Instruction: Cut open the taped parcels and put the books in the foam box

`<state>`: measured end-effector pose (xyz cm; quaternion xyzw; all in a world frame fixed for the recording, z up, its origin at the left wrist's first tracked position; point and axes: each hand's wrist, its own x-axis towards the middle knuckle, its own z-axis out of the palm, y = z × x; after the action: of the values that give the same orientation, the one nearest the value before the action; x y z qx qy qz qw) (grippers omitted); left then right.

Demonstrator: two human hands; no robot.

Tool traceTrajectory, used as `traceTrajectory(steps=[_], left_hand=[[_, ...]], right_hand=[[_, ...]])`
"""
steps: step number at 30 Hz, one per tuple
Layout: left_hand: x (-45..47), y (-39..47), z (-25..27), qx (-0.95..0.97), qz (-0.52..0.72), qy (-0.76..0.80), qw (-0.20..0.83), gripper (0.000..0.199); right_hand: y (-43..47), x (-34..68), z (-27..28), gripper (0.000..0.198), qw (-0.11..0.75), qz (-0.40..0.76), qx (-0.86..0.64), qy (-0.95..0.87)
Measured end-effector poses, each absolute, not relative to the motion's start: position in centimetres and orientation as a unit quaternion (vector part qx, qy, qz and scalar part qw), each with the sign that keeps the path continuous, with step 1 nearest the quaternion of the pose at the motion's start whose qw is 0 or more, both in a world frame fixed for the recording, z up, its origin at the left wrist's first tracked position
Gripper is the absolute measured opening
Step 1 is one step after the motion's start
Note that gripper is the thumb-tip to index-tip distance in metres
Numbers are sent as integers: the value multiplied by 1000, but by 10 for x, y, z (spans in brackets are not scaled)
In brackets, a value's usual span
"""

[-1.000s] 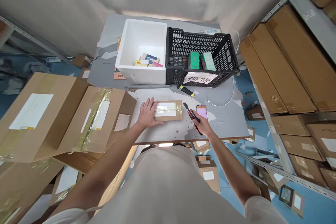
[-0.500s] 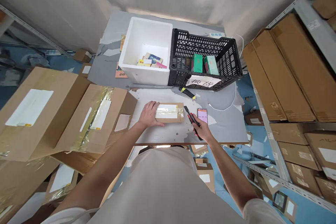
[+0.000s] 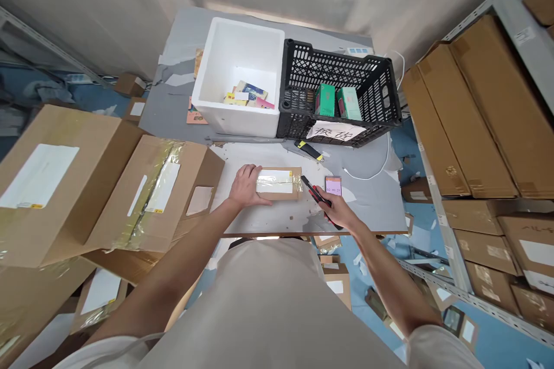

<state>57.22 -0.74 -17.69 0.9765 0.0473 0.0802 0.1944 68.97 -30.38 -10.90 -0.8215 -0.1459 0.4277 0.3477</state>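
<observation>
Black cutter (image 3: 310, 188), one, in right hand (image 3: 337, 209) beside one parcel (image 3: 279, 184)

A: State the near-side colours.
B: The small carton (image 3: 280, 195) is brown with a white label (image 3: 272, 188); the knife (image 3: 313, 189), black and red; the bench (image 3: 374, 204), grey with white patches.
A: Far side?
B: Left bin (image 3: 238, 121), plain white; right crate (image 3: 388, 123), black lattice.
</observation>
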Motion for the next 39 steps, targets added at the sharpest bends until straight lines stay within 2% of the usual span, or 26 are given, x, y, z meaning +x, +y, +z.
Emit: traceTrajectory(steps=[3,7,15,21,24,35,37,39], left_hand=[[573,-8,-176,975,81,38,204,121],[573,-7,-176,972,87,45,212,117],[573,-10,-173,970,76,68,219,108],[571,-14,-169,968,56,107,218,95],[570,-14,-169,969,59,105,216,96],[572,-14,-168,974,45,86,204,102],[573,-16,-168,973,41,92,207,105],[573,-20,-167,971,38,111,207,108]], right_hand=[[-302,693,-103,57,287,434,-833,-185],[-303,687,-97,56,205,352,-876,-259],[-287,660,-86,57,58,282,-914,-285],[-291,636,-85,58,46,282,-921,-265],[-295,629,-88,59,67,272,-924,-259],[-324,601,-100,56,225,275,-916,-188],[-328,600,-103,55,272,247,-917,-158],[-325,600,-111,59,358,219,-901,-108]])
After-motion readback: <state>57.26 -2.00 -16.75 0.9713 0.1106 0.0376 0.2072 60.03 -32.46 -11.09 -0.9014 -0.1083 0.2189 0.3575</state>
